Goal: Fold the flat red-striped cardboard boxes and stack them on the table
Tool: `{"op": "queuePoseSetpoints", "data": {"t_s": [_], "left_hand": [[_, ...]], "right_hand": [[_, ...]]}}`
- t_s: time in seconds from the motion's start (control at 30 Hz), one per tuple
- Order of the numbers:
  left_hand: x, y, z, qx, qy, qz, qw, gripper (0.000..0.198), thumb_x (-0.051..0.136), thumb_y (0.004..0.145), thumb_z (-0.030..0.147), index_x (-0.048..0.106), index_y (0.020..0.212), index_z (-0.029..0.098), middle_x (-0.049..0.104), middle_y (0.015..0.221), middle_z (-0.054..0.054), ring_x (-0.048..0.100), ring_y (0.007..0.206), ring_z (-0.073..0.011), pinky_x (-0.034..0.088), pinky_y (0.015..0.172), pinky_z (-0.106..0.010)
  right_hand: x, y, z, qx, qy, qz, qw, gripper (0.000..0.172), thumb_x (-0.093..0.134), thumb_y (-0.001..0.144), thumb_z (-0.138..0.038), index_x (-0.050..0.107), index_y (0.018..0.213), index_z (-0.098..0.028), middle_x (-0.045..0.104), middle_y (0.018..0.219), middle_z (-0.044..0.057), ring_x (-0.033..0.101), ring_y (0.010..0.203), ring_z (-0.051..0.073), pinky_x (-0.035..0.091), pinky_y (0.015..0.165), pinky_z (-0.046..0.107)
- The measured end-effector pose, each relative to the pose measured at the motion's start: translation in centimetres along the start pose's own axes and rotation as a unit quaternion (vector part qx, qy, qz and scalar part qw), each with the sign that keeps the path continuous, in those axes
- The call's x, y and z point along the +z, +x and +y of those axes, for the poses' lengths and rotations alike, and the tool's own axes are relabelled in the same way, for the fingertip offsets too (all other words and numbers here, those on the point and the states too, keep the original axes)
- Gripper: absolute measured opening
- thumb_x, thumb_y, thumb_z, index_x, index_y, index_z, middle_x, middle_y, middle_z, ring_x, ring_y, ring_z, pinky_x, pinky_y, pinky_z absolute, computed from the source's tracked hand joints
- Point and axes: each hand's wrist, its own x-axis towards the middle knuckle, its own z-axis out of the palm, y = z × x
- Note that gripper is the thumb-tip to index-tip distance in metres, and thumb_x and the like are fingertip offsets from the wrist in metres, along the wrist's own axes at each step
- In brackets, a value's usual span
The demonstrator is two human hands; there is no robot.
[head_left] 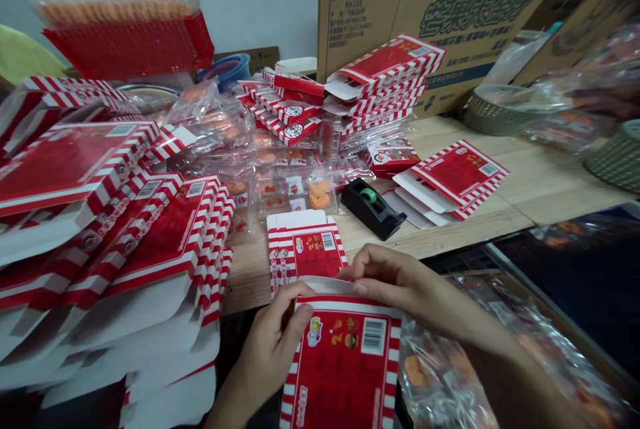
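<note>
The left hand [273,349] grips the side of a red-striped carton [345,376] just off the edge of the counter [565,182], while the right hand [395,279] pinches its white flap [325,284] narrowly. Beside them, a clear bag [450,389] holds orange pieces [415,370], and a tape dispenser [373,208] sits nearby.

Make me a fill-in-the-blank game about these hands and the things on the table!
1. The left hand and right hand hold a box with red and ____ stripes.
2. The tape dispenser on the wooden table is ____.
3. The roll of tape in the dispenser is ____.
4. The tall stack of flat boxes is nearest the ____ hand.

Missing words: white; black; green; left.
</note>
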Motion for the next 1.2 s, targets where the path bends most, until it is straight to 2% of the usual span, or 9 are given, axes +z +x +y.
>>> {"op": "queuePoseSetpoints", "data": {"t_s": [0.1,0.27,0.47,0.57,0.7,0.8,0.9,1.07,1.2], "left_hand": [[0.0,-0.1,0.1,0.012,0.004,0.001,1.0,0.017,0.045,0.091,0.026,0.06,0.099,0.024,0.068,0.086,-0.001,0.063,0.078,-0.016,0.048,0.071,-0.021],[0.4,-0.2,-0.1,0.022,-0.036,0.022,0.999,0.014,0.051,0.087,0.026,0.06,0.098,0.024,0.07,0.088,-0.002,0.065,0.077,-0.0159,0.05,0.07,-0.021],[1.6,-0.6,0.2,-0.039,-0.208,0.08,0.974,0.039,0.053,0.088,0.031,0.04,0.123,0.024,0.07,0.104,-0.006,0.067,0.089,-0.0171,0.053,0.078,-0.026],[1.1,-0.7,0.2,-0.017,-0.128,0.077,0.989,0.035,0.056,0.086,0.031,0.052,0.119,0.023,0.067,0.113,-0.007,0.063,0.101,-0.0191,0.049,0.087,-0.027],[0.3,-0.8,-0.3,0.036,-0.028,0.094,0.995,0.016,0.053,0.087,0.026,0.064,0.099,0.024,0.07,0.098,-0.003,0.064,0.092,-0.0174,0.049,0.083,-0.024],[0.0,-0.7,-0.9,0.062,-0.013,0.101,0.993,0.017,0.052,0.088,0.025,0.064,0.101,0.024,0.07,0.096,-0.002,0.065,0.089,-0.0161,0.05,0.079,-0.022],[0.0,-0.6,-1.1,0.055,-0.009,0.15,0.987,0.023,0.051,0.089,0.026,0.061,0.109,0.023,0.069,0.104,-0.004,0.065,0.094,-0.0164,0.05,0.081,-0.023],[0.1,-0.7,-0.8,0.059,0.021,0.151,0.987,0.023,0.052,0.089,0.024,0.064,0.107,0.026,0.07,0.105,-0.002,0.064,0.098,-0.0153,0.048,0.086,-0.021],[0.5,-0.8,-0.5,0.07,0.025,0.163,0.984,0.017,0.051,0.089,0.023,0.065,0.096,0.025,0.071,0.092,0.0,0.066,0.087,-0.0141,0.05,0.079,-0.019]], "right_hand": [[-0.2,0.7,-0.6,0.019,-0.012,-0.056,0.998,0.009,0.067,0.075,-0.024,0.061,0.079,-0.019,0.063,0.072,-0.004,0.057,0.064,0.009,0.043,0.058,0.018],[0.7,0.9,0.1,-0.015,-0.067,0.035,0.997,0.007,0.066,0.073,-0.017,0.059,0.07,-0.019,0.059,0.065,-0.005,0.052,0.058,0.009,0.041,0.051,0.017],[0.9,0.3,-0.5,-0.049,-0.099,0.028,0.994,0.008,0.068,0.074,-0.023,0.068,0.067,-0.019,0.069,0.071,-0.001,0.062,0.066,0.012,0.051,0.062,0.022],[0.2,0.0,-0.9,-0.055,-0.091,-0.024,0.994,0.009,0.066,0.076,-0.026,0.074,0.078,-0.022,0.074,0.085,0.0,0.068,0.078,0.017,0.054,0.073,0.029],[-0.4,-0.6,-0.6,-0.022,-0.066,-0.077,0.995,0.019,0.059,0.082,-0.027,0.073,0.094,-0.025,0.073,0.099,0.001,0.068,0.09,0.018,0.053,0.082,0.033],[-0.3,-1.0,0.3,-0.018,-0.024,-0.006,1.0,0.014,0.063,0.078,-0.029,0.074,0.085,-0.024,0.074,0.093,0.002,0.068,0.084,0.017,0.054,0.077,0.031],[-0.4,-1.2,1.9,-0.022,0.036,0.081,0.996,0.012,0.071,0.071,-0.031,0.074,0.08,-0.023,0.075,0.091,0.004,0.068,0.08,0.017,0.054,0.071,0.029],[-0.8,-1.3,3.8,0.005,0.108,0.088,0.99,0.015,0.068,0.076,-0.036,0.074,0.085,-0.024,0.075,0.094,0.005,0.068,0.083,0.016,0.053,0.077,0.03],[-1.0,-1.7,3.4,-0.01,0.071,0.082,0.994,0.016,0.068,0.076,-0.038,0.075,0.083,-0.025,0.074,0.097,0.006,0.068,0.089,0.019,0.052,0.085,0.038]]}}
